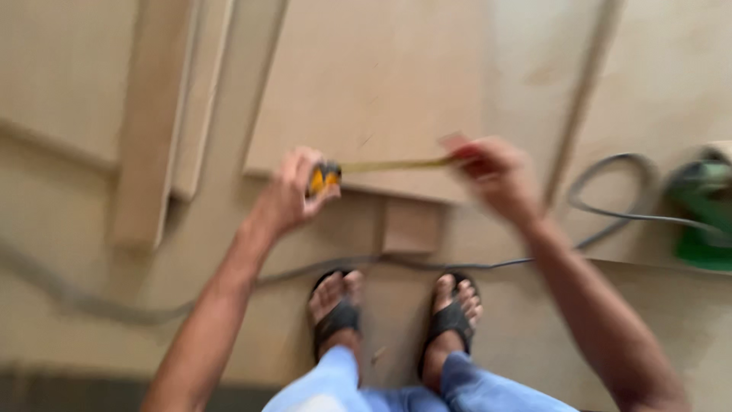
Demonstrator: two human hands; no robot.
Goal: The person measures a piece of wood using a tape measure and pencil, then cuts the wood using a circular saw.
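Floor of pale brown sheet material (534,336), seen from above; the picture is blurred by motion. Several flat tan fibreboard panels lie on it. The largest, a rectangular tan board (374,84), occupies the upper middle. A long narrow tan wooden strip (149,137) lies to its left, running up and down the view. A small square tan offcut (412,225) sits just below the large board's near edge.

The left hand (293,191) is closed around a yellow and black tape measure case (324,178), fingers curled over its top; this grip is firm and full. A yellow metal tape blade (396,163) runs from the case rightward across the near edge of the large board. The right hand (496,172) has its fingers pinched together at the far end of the blade, beside a blurred reddish object that cannot be identified; whether the fingers actually clamp the blade tip cannot be told.

A grey power cable (610,206) loops on the floor at right and runs leftward, passing just ahead of the person's feet. It leads toward a green power tool (701,214) at the right edge, partly cut off.

Two feet in black open sandals (450,317) stand on the floor below the hands, with light blue trouser legs (457,389) at the bottom edge.
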